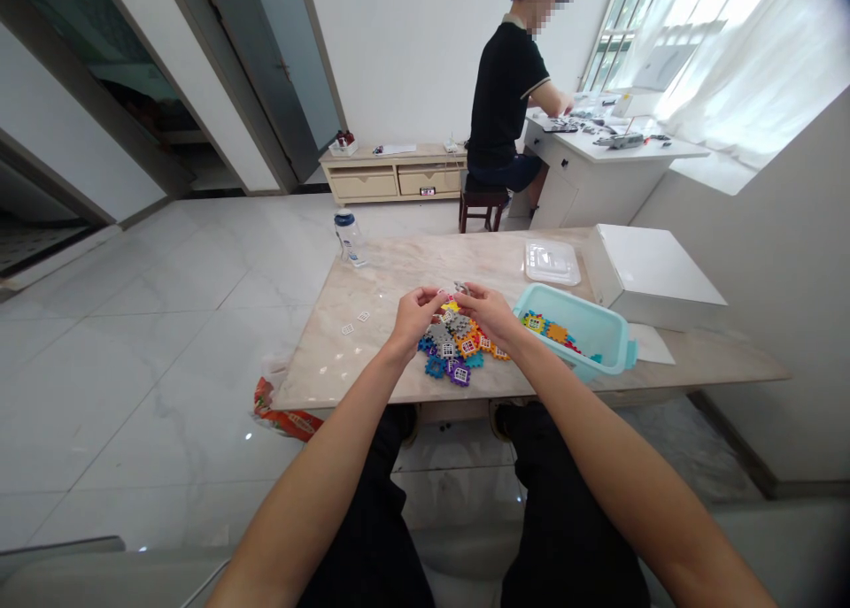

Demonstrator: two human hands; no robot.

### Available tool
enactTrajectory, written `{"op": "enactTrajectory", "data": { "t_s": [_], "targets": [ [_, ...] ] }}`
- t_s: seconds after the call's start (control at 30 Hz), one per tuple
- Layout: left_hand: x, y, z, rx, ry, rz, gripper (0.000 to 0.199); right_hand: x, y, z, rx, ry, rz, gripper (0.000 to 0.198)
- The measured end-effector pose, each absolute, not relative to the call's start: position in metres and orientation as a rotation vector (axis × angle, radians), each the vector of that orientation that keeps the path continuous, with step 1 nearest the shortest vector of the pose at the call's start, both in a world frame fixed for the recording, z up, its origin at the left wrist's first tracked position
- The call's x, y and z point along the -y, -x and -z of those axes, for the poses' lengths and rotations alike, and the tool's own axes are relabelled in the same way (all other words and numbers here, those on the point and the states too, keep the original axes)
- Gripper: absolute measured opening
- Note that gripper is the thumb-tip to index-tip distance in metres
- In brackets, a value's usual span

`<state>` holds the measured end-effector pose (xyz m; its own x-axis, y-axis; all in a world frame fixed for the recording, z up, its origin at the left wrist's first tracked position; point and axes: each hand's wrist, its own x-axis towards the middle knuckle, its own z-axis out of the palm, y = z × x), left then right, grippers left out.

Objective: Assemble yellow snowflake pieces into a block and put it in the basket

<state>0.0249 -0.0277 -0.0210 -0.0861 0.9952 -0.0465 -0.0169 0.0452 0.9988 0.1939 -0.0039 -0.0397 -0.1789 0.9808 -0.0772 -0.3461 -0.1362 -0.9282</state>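
Over a pile of toothed plastic building pieces [442, 335], my two hands come close together. My left hand [417, 314] is closed in a pinch at a small pale window-shaped piece [444, 293], partly hidden by the fingers. Between the fingertips of my right hand [490, 312] is a grey toothed building piece [460, 286]. Blue, purple, grey, orange and yellow pieces lie below, several with white window inserts. Two loose white window inserts [347, 329] rest on the table to the left.
The marble-patterned table [391, 267] also bears a light-blue bin [617, 332] with pieces inside, a clear plastic lid [552, 263], a white box [654, 267] and a water bottle [351, 241]. Another person [508, 86] sits at a white desk behind.
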Motion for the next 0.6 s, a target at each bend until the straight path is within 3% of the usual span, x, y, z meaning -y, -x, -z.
{"op": "enactTrajectory", "data": {
  "t_s": [0.3, 0.6],
  "targets": [
    [0.0221, -0.0306, 0.0218, -1.246, -1.229, -1.431, 0.031, 0.0068, -0.1949, 0.0466, 0.887, 1.032, -1.491, 0.06],
    [0.0264, -0.0285, 0.0223, -1.363, -1.583, -1.381, 0.021, 0.007, -0.1965, 0.039, 0.874, 0.988, -1.62, 0.01]
  ]
}}
